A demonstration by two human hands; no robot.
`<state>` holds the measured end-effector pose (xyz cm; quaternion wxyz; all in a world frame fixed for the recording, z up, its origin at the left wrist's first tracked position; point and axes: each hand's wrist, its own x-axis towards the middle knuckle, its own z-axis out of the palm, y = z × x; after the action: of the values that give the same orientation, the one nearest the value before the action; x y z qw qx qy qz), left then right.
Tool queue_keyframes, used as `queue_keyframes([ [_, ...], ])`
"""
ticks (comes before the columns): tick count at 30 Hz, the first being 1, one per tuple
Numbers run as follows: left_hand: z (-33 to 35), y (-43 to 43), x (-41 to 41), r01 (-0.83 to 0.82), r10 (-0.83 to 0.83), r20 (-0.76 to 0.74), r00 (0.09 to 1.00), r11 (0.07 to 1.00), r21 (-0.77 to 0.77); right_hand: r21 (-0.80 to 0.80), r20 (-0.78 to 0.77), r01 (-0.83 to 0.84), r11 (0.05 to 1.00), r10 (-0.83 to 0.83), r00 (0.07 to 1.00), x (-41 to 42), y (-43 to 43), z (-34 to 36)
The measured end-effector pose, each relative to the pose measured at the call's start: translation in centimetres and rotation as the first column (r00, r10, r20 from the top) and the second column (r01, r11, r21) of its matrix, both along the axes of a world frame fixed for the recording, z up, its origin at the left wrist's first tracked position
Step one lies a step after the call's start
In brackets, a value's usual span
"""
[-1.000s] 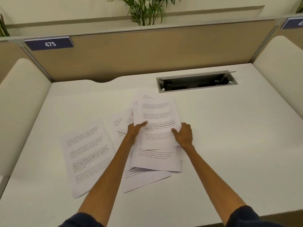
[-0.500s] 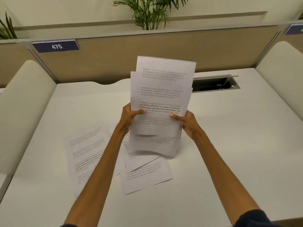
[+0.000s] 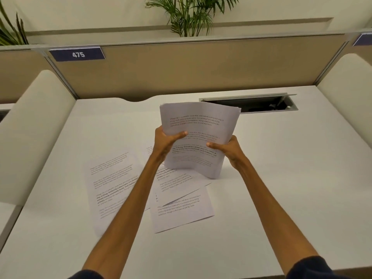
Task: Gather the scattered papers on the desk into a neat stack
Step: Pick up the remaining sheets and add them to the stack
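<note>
A bundle of printed sheets (image 3: 198, 125) stands upright on its lower edge at the middle of the white desk (image 3: 291, 178), bowed slightly. My left hand (image 3: 166, 140) grips its left side and my right hand (image 3: 227, 150) grips its right side, thumbs across the front page. Loose papers still lie flat on the desk: one large sheet (image 3: 112, 186) to the left, partly under my left forearm, and two overlapping sheets (image 3: 181, 210) in front of the bundle. A corner of another sheet (image 3: 149, 151) shows behind my left wrist.
An open cable tray (image 3: 259, 103) is sunk into the desk behind the bundle. A tan partition (image 3: 201, 67) with a "475" label (image 3: 77, 54) closes the back. Padded cream dividers (image 3: 30, 127) stand on both sides. Plants rise behind the partition.
The bundle was lifted off the desk between both hands, then lowered so its bottom edge rests on the desk. The staggered sheets have slid together into a more even bundle.
</note>
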<state>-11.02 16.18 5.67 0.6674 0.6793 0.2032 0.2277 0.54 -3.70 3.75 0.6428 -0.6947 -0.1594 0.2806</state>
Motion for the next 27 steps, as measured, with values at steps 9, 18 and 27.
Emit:
queue_keyframes([
  [9, -0.9, 0.3, -1.3, -0.11, 0.109, 0.076, 0.991, 0.994, 0.004, 0.032, 0.06, 0.09, 0.995, -0.091, 0.994, -1.4, 1.3, -0.4],
  [18, -3.3, 2.3, -3.1, -0.2, 0.2, 0.009, 0.98, 0.979, -0.044, -0.047, 0.021, 0.068, 0.997, -0.067, 0.998, -1.0, 3.5, -2.1],
  [27, -4.9, 11.0, -10.2, -0.404, 0.383, -0.169, 0.908, 0.908, -0.112, -0.77, 0.14, 0.138, 0.623, -0.046, 0.989, -1.2, 8.4, -5.9],
])
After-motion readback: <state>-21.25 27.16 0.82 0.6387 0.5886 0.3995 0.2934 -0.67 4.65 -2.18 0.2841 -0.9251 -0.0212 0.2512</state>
